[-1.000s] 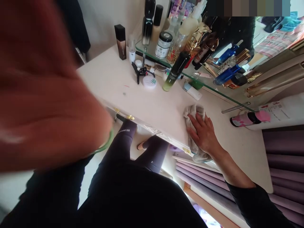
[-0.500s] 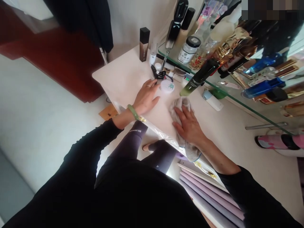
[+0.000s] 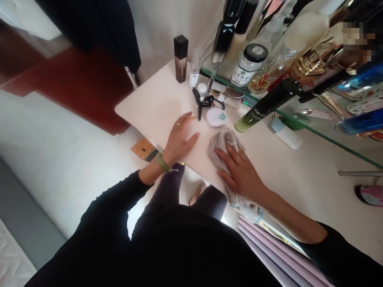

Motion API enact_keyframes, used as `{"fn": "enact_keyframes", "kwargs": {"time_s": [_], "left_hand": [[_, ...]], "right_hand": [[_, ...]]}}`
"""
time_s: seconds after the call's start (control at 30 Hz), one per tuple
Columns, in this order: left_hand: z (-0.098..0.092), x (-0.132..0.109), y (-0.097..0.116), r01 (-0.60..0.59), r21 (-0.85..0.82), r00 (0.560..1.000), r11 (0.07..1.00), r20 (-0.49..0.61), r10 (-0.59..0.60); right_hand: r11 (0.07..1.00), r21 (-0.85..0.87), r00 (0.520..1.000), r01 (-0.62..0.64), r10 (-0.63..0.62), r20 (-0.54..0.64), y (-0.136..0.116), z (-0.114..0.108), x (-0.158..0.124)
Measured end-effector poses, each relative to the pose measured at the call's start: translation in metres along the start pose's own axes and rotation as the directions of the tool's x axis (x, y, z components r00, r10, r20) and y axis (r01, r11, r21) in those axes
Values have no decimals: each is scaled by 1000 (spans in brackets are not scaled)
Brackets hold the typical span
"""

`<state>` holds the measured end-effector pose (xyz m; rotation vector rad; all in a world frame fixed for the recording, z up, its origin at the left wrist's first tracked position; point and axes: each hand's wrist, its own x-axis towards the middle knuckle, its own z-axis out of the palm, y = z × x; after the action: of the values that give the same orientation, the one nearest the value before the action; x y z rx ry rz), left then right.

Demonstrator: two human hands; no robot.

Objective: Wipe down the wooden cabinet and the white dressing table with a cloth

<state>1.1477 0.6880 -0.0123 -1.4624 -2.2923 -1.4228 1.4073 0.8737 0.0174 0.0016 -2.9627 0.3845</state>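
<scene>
My right hand (image 3: 243, 171) presses on a crumpled grey cloth (image 3: 221, 145) that lies on the white tabletop (image 3: 149, 105) and hangs over its front edge. My left hand (image 3: 181, 137), with a green bangle at the wrist, is over the tabletop with its fingers apart and nothing in them. Just beyond its fingertips are a black hair claw (image 3: 202, 101) and a round white case (image 3: 216, 117) with a green mark. A green and black tube (image 3: 263, 107) stands past the cloth, in front of the glass shelf.
A brown bottle (image 3: 181, 59) and a small clear bottle (image 3: 194, 73) stand at the back. Many bottles crowd the glass shelf (image 3: 323, 135) at right. A white and blue container (image 3: 285, 133) lies below it.
My left hand has drawn back from the hair claw and round case, and its fingers have spread. The cloth has shifted slightly left under my right hand. The view has moved closer to the shelf.
</scene>
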Motion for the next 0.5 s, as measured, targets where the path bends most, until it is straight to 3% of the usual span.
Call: {"fn": "enact_keyframes", "kwargs": {"time_s": [0.13,0.37,0.43,0.5], "left_hand": [[-11,-9,16,90,-92,996,992,-11,-91],[-16,-13,30,228,-257,964,939,-76,-255],[-17,-13,30,255,-248,959,935,-61,-278],[-16,-13,28,297,-215,950,930,-31,-311]], "right_hand": [[998,50,999,-47,45,29,-18,5,9],[956,293,993,-19,-16,118,-52,26,83],[943,326,996,-65,39,83,-54,24,75],[936,299,982,-186,185,34,-53,19,44]]}}
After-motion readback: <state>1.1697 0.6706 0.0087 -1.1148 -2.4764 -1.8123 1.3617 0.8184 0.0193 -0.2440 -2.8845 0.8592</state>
